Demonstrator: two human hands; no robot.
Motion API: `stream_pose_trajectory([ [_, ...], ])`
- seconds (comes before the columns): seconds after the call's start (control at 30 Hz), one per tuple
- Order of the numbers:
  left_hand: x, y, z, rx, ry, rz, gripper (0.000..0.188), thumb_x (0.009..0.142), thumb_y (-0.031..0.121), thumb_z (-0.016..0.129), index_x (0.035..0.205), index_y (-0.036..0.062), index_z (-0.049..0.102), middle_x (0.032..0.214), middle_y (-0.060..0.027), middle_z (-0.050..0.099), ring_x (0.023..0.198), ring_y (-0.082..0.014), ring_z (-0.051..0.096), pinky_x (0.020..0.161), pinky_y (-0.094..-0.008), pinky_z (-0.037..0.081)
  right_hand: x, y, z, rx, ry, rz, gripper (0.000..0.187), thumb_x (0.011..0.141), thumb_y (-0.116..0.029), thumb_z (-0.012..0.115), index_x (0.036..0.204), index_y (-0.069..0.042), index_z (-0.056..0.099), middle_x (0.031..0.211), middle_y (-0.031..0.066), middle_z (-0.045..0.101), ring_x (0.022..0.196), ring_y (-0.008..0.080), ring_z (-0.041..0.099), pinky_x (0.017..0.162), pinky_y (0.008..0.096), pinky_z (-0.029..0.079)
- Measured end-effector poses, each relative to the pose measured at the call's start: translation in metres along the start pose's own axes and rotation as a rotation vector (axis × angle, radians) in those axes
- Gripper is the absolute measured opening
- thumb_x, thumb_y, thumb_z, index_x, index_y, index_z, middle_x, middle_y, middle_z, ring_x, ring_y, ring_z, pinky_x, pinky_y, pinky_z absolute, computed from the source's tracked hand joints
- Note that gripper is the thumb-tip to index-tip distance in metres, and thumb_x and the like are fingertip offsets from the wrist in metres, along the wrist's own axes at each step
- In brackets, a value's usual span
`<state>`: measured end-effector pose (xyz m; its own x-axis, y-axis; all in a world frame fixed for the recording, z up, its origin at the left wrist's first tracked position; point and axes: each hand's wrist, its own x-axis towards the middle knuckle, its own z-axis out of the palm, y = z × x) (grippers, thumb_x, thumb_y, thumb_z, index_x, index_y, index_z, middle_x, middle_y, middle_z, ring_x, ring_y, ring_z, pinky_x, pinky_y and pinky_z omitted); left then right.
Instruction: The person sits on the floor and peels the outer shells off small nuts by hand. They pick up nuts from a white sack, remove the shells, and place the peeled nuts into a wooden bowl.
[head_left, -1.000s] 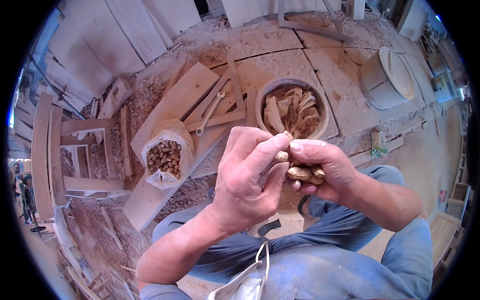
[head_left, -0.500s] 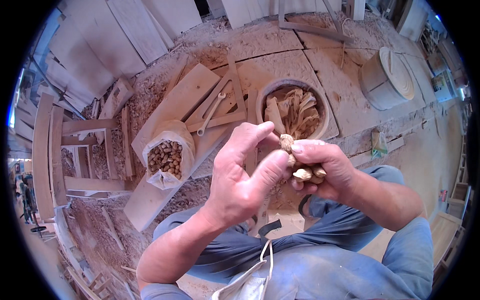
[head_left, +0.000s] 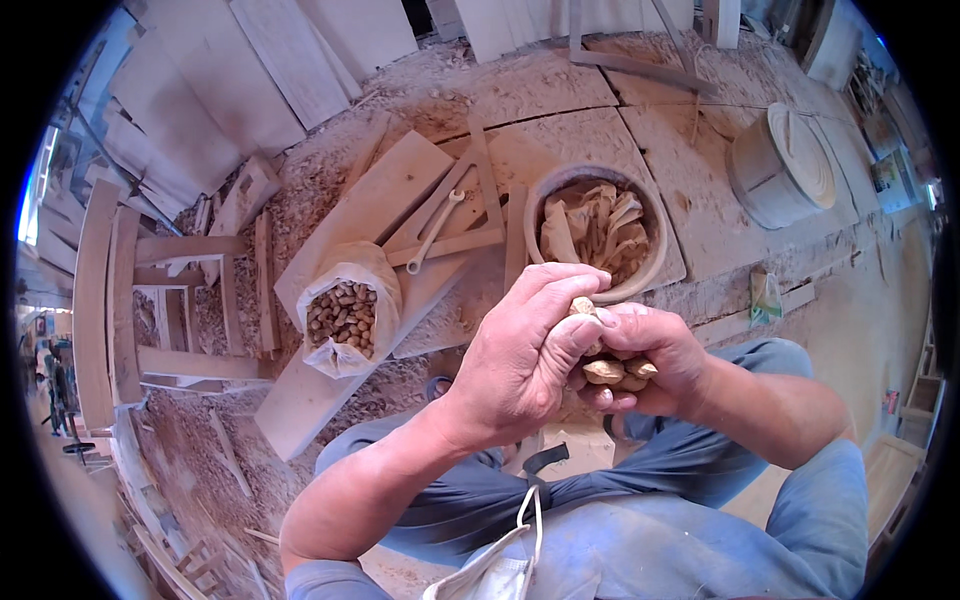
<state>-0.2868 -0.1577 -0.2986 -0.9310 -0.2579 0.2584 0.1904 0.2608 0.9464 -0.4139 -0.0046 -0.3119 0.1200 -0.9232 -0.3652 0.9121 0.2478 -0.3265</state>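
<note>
Both hands meet in front of my lap. With thumb and fingers my left hand (head_left: 525, 355) pinches a peanut (head_left: 582, 306), and the thumb of my right hand (head_left: 655, 350) presses against the same one. Several more unshelled peanuts (head_left: 620, 372) rest in the curled fingers of my right hand. To the left, an open pale bag (head_left: 383, 290) full of peanuts (head_left: 342, 318) sits on a wooden board (head_left: 290, 415). Just beyond my hands stands a round bucket (head_left: 660, 235) holding crumpled brown paper (head_left: 597, 225).
A wrench (head_left: 436, 230) and a triangular wooden frame (head_left: 482, 165) lie on boards beyond the bag. At far left is a wooden chair frame (head_left: 125, 300). A round tub (head_left: 785, 168) stands at far right. Pale panels (head_left: 220, 90) lean at the back, and sawdust covers the floor.
My left fingers have closed in around the peanut, and its thumb has come up beside the right thumb. The whole view has shifted slightly.
</note>
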Motion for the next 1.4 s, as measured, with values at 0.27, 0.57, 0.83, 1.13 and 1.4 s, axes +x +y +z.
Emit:
stream_pose_trajectory([
  [0.27,-0.002,-0.005,-0.001,0.076,-0.059,-0.004,0.030,0.105,0.024,0.051,0.111,-0.0033,0.063,0.102,-0.0163,0.065,0.090,-0.0275,0.066,0.080,-0.0348,0.052,0.000,0.003,-0.002,-0.018,0.009,0.018,0.036,0.101,-0.036,0.059,0.111,-0.002,0.060,0.091,0.0129,0.062,0.068,0.0199,0.063,0.049,0.0236,0.044],
  [0.57,-0.004,-0.016,0.004,0.269,0.057,0.087,0.021,0.100,0.016,0.055,0.087,0.0005,0.060,0.077,-0.0152,0.059,0.065,-0.0350,0.060,0.059,-0.0410,0.048,0.001,0.011,-0.001,-0.044,0.054,0.043,0.044,0.097,-0.044,0.062,0.110,-0.002,0.062,0.091,0.0171,0.065,0.063,0.0221,0.061,0.048,0.0259,0.044],
  [0.83,0.001,-0.019,-0.002,0.390,-0.099,0.126,0.017,0.100,0.015,0.056,0.093,-0.0002,0.061,0.083,-0.0161,0.061,0.071,-0.0374,0.061,0.063,-0.0420,0.049,-0.001,0.005,0.003,0.065,0.109,0.083,0.047,0.102,-0.051,0.053,0.104,-0.004,0.063,0.084,0.0108,0.061,0.066,0.0198,0.061,0.045,0.0235,0.040],
  [1.13,-0.003,-0.022,0.007,0.062,-0.044,-0.053,0.025,0.105,0.023,0.054,0.107,-0.0001,0.064,0.091,-0.0134,0.068,0.081,-0.0257,0.069,0.072,-0.0337,0.054,0.002,0.002,0.004,0.031,0.159,0.042,0.032,0.102,-0.037,0.049,0.109,-0.007,0.057,0.085,0.0150,0.062,0.059,0.0221,0.062,0.039,0.0255,0.042],
  [1.4,-0.003,-0.022,0.016,-0.503,0.098,-0.260,0.036,0.110,0.029,0.043,0.119,-0.0001,0.062,0.108,-0.0049,0.067,0.090,-0.0083,0.060,0.078,-0.0233,0.051,0.004,-0.001,0.010,-0.013,0.272,-0.065,0.035,0.099,-0.039,0.052,0.112,-0.007,0.059,0.085,0.0152,0.063,0.059,0.0215,0.062,0.041,0.0247,0.045],
])
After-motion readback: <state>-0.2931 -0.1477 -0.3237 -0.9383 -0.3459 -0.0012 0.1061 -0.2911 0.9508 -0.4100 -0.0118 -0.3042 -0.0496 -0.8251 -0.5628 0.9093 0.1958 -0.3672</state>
